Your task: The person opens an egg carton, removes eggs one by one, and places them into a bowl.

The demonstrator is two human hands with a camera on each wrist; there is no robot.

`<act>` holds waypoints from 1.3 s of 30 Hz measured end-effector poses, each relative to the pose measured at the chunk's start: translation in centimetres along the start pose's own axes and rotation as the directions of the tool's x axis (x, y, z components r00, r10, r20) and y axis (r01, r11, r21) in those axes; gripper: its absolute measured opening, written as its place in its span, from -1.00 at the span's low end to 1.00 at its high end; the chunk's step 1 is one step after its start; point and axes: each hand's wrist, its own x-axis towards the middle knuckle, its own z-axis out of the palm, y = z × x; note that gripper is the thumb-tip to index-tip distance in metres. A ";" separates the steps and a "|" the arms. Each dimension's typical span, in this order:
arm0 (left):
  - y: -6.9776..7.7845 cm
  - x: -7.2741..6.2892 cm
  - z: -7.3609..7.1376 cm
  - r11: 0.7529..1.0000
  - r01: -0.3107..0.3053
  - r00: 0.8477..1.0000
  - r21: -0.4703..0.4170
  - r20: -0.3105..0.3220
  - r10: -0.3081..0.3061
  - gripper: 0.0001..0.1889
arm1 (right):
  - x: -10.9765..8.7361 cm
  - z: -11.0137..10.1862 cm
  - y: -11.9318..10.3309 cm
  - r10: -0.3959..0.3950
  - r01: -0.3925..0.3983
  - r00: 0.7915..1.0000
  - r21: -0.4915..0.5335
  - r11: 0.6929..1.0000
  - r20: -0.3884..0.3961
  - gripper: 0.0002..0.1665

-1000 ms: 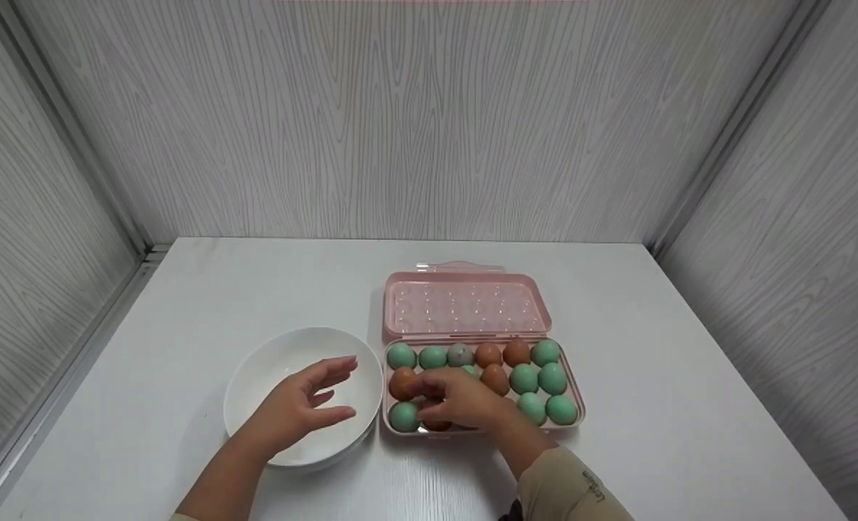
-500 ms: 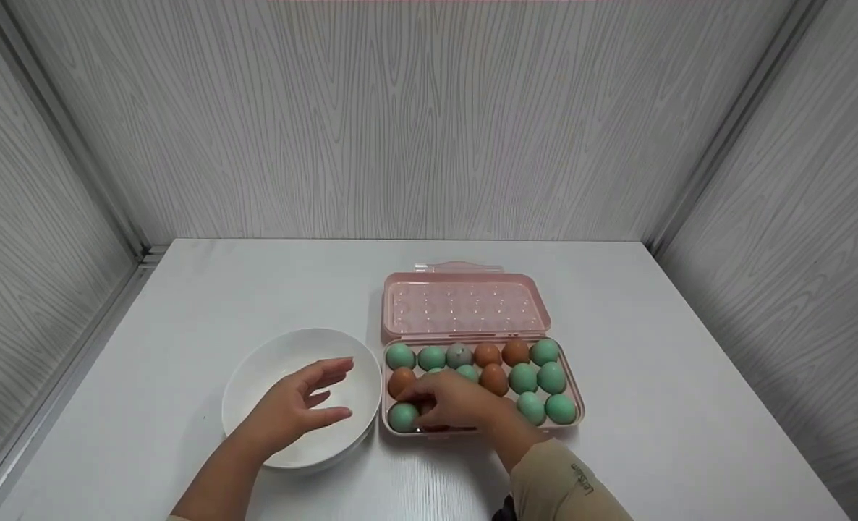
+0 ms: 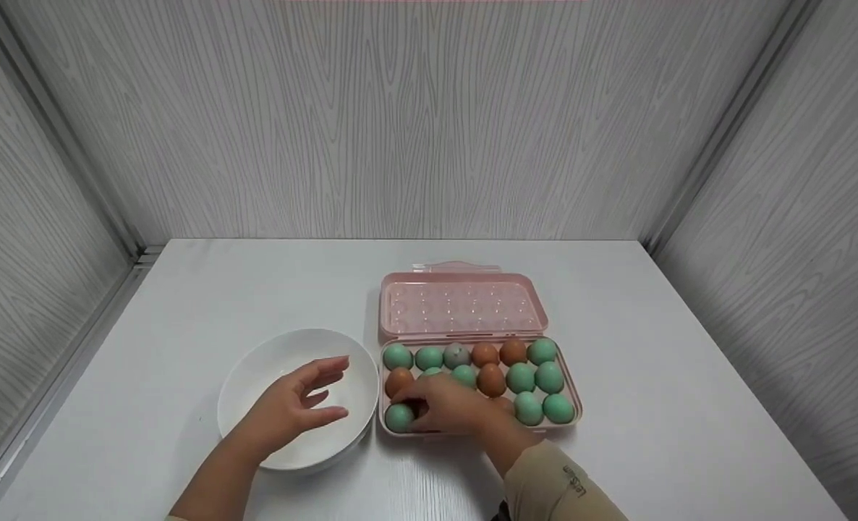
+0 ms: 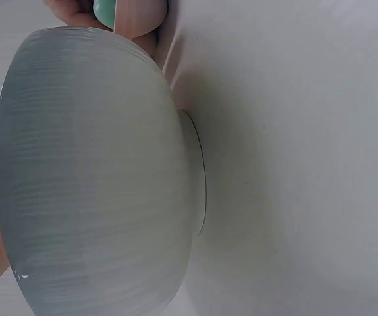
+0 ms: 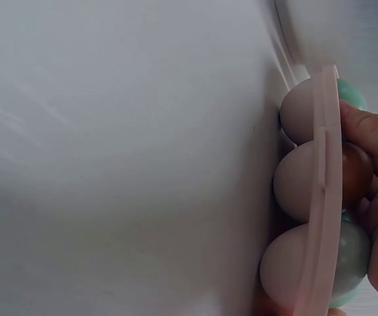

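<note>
A pink egg box (image 3: 577, 420) lies opened out on the table, its tray filled with green and brown eggs and one grey egg (image 3: 457, 354). My right hand (image 3: 447, 405) is over the front row, index finger and thumb around the green egg (image 3: 399, 418) in the near left corner, which sits in its cell. In the right wrist view, the thumb lies against that green egg (image 5: 351, 94), beside a brown egg (image 5: 355, 174). My left hand (image 3: 288, 409) hovers over the white bowl (image 3: 237, 383), fingers spread, holding nothing.
The box's lid (image 3: 465, 304) lies folded back behind the tray, its clear latch pointing to the rear. The bowl stands right against the box's left side. White wood-grain panels (image 3: 400, 123) wall the table (image 3: 653, 347) at the back and sides.
My right hand has shifted slightly left and down, from over the brown egg in the front row to the corner green egg. The left hand stays where it was.
</note>
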 end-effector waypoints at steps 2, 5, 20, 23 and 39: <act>0.0 0.0 0.0 1.000 0.001 1.000 -0.009 0.002 -0.001 -0.29 | 0.1 0.1 0.0 -0.015 0.015 1.000 -0.010 1.000 -0.014 -0.75; 0.1 0.0 0.0 1.000 -0.002 1.000 -0.018 0.004 0.002 -0.29 | 0.2 0.3 0.0 -0.046 0.045 0.998 -0.028 0.999 -0.032 -0.79; -0.1 0.4 0.5 0.996 -0.003 1.000 -0.089 0.015 0.005 -0.28 | 0.2 0.6 -0.3 -0.063 0.060 0.996 -0.051 0.997 -0.062 -0.84; -0.2 0.5 0.5 0.997 -0.004 1.000 -0.081 0.014 0.005 -0.29 | 0.2 0.5 -0.3 -0.042 0.038 0.997 -0.056 0.998 -0.058 -0.82; -0.1 0.9 0.7 0.999 -0.010 1.000 -0.031 0.016 0.010 -0.35 | -0.5 -3.6 -0.9 0.072 -0.054 0.991 0.157 0.986 -0.111 -0.54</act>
